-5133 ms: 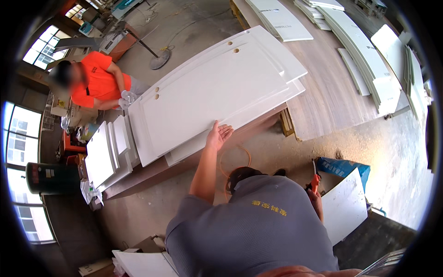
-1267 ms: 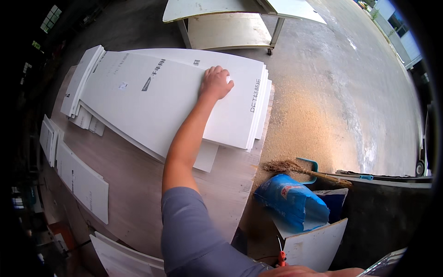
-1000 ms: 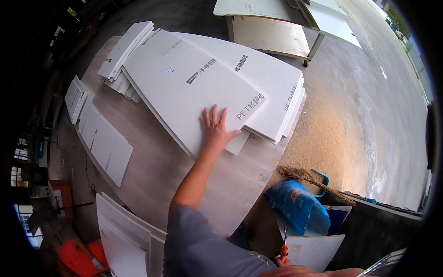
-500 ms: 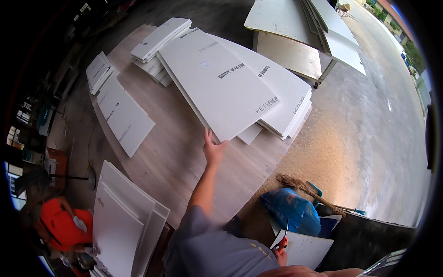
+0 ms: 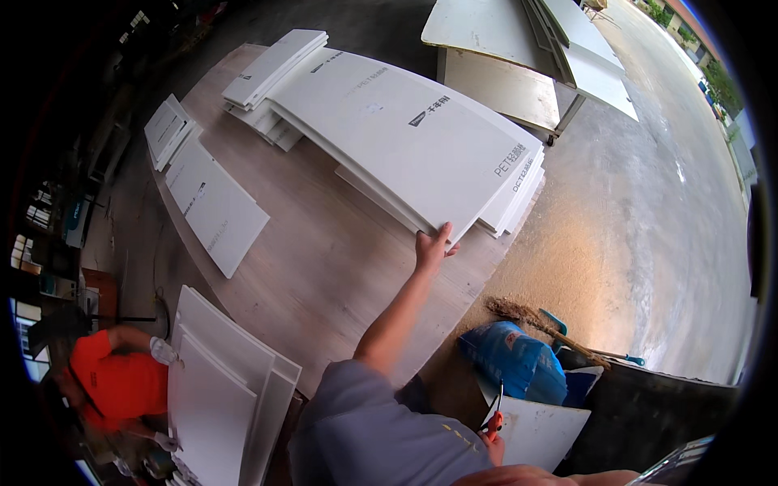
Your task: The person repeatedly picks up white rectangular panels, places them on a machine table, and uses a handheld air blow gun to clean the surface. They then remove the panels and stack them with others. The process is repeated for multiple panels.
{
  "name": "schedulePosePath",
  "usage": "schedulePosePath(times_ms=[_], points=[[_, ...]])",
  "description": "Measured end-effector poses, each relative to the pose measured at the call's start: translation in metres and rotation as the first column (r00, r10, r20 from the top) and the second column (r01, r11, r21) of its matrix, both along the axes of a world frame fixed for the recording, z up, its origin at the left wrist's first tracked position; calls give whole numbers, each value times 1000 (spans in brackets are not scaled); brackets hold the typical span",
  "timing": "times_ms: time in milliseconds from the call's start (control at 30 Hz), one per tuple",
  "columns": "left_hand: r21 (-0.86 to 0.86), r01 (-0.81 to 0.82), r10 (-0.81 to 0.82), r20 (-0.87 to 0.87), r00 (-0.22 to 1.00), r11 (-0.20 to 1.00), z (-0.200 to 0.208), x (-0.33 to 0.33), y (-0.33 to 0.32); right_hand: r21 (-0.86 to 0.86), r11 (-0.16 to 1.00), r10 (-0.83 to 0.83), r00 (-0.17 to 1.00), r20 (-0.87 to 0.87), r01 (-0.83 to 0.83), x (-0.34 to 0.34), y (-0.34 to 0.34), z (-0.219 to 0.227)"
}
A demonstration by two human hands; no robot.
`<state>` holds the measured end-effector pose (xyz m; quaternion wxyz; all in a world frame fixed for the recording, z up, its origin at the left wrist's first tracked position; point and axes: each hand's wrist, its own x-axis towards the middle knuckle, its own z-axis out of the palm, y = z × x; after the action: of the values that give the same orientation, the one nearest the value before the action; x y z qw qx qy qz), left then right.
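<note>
My left hand (image 5: pixel 435 245) grips the near corner of a large white board (image 5: pixel 381 134), thumb on top and fingers at its edge. That board lies on a stack of similar white boards (image 5: pixel 512 212) on the wood-patterned table (image 5: pixel 324 275), partly overhanging the stack on the near side. My right hand (image 5: pixel 493 450) is low at my side, closed around a tool with an orange-red handle (image 5: pixel 495 422) and a thin dark shaft pointing up. What kind of tool it is cannot be made out.
Smaller white boards (image 5: pixel 275 69) and a separate panel (image 5: pixel 217 206) lie on the table. At lower left, a person in orange (image 5: pixel 121 373) with gloves holds upright panels (image 5: pixel 215 397). A blue sack (image 5: pixel 515 360), a broom (image 5: pixel 551 328) and sawdust are at right. Behind stands a board-laden cart (image 5: pixel 502 89).
The top board has swung and slid right, its near corner moving right with my left hand. My right hand still holds the tool. The person in orange has raised a gloved hand onto the panels.
</note>
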<state>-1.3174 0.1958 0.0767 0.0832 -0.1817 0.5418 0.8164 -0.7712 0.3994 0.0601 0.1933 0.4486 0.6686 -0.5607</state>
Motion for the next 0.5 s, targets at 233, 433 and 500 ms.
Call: schedulePosePath(times_ms=[233,433,500], points=[[-547,-176,132,-119,984,818,-60,5,56,-204,964,-168,985,30,170,-115,-10,98],[-920,-30,-140,-91,986,390,13,19,75,-318,944,-121,990,-78,90,-125,4,76],[-886,-134,-118,-206,971,443,5,13,60,-308,950,-79,995,-65,56,-133,1,74]])
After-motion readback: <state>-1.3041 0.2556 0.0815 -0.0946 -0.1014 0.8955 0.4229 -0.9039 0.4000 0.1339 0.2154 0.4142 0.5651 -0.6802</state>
